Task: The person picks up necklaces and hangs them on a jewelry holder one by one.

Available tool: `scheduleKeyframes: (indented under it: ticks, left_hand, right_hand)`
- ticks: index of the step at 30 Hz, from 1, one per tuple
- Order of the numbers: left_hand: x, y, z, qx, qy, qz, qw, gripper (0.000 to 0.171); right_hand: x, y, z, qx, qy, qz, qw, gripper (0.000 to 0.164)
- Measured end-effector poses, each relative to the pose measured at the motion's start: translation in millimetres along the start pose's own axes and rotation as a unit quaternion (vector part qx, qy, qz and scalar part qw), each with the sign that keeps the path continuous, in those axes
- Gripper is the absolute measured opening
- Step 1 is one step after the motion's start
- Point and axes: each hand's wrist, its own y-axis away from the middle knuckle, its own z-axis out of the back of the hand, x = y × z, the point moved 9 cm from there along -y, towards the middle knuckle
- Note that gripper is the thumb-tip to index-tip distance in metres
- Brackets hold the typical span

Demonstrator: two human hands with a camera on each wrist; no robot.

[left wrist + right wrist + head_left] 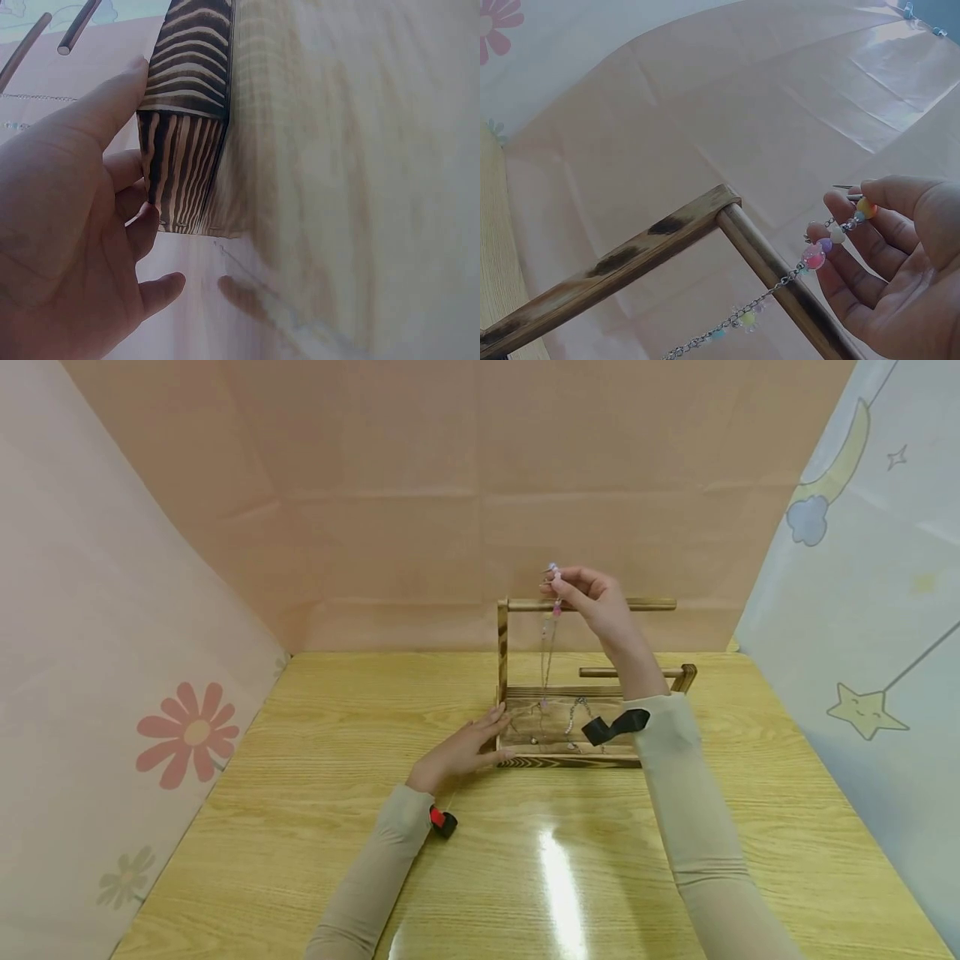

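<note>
My right hand (600, 602) is raised at the top bar (795, 289) of a wooden jewelry stand (503, 652). Its thumb and fingers pinch one end of a beaded necklace (813, 256). The silver chain carries pink, purple, white and orange beads, and in the head view it hangs down toward the tray base. My left hand (468, 746) rests against the stand's left end, thumb at the front wall. In the left wrist view, its fingers touch the striped corner (184, 165) and the little finger stands off it.
Several pieces of jewelry, including a chain bracelet (573, 714), lie in the tray base. A lower bar (600, 672) stands at its right. The stand is on a wood-grain table (337, 718), with a plain backdrop (375, 527) behind and patterned sheets at both sides.
</note>
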Motion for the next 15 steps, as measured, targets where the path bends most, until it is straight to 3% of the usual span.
scheduleKeyframes:
  ticks: [15]
  left_hand:
    - [0.0,-1.0,0.0,-0.002,-0.014,-0.006,0.9999,0.075]
  right_hand:
    - [-7.0,-0.2,-6.7,0.008,0.007,-0.011,1.0,0.028]
